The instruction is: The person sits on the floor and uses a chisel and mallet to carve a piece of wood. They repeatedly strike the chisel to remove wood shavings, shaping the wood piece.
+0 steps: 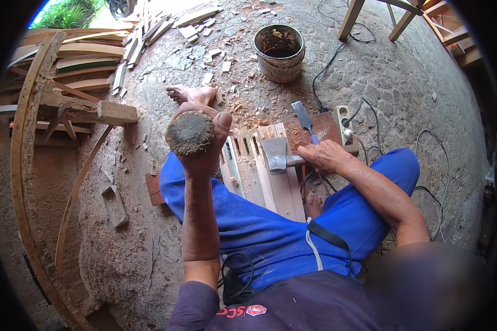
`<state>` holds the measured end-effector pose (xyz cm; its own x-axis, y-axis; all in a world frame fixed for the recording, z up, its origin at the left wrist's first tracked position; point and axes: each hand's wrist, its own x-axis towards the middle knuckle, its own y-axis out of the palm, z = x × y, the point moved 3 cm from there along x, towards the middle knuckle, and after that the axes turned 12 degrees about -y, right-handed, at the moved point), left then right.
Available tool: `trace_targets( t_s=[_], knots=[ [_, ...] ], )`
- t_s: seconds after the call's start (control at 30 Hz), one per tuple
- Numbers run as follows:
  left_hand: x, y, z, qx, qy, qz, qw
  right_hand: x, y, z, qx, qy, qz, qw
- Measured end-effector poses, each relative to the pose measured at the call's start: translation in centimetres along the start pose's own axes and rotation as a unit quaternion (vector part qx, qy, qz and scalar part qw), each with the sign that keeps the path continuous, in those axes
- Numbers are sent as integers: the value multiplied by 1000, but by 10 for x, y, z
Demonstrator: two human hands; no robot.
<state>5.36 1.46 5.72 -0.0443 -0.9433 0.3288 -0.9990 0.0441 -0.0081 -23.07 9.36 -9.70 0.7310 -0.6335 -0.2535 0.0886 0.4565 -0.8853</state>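
Note:
My left hand [201, 160] is raised close to the camera, its fingers wrapped round a thick wooden mallet [190, 134] with a worn, frayed round end. The rest of the mallet is hidden behind that end. Low over the work, my right hand [328, 156] is closed at the blue handle of a chisel [302, 116], whose wide metal blade points away from me. Beneath that hand runs the handle of a hatchet [275, 154]; I cannot tell whether my fingers grip it too. Pale timber pieces [265, 190] with cut slots lie side by side between my legs.
Beyond the timbers stands a metal bucket [280, 69], with shavings and offcuts [190, 33] strewn about. A power strip [345, 121] and black cables lie at the right. Curved wooden parts [36, 110] crowd the left side. A small wooden box [114, 206] lies left of me.

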Motion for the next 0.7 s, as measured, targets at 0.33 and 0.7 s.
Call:
trace_targets(
  t_s=[0.33, 0.7],
  knots=[
    [-25, 55, 60, 26, -133, 25, 990, -14, -18, 28, 630, 233, -201, 713],
    [-14, 67, 66, 47, -103, 15, 993, -19, -19, 27, 617, 251, -173, 726]
  ],
)
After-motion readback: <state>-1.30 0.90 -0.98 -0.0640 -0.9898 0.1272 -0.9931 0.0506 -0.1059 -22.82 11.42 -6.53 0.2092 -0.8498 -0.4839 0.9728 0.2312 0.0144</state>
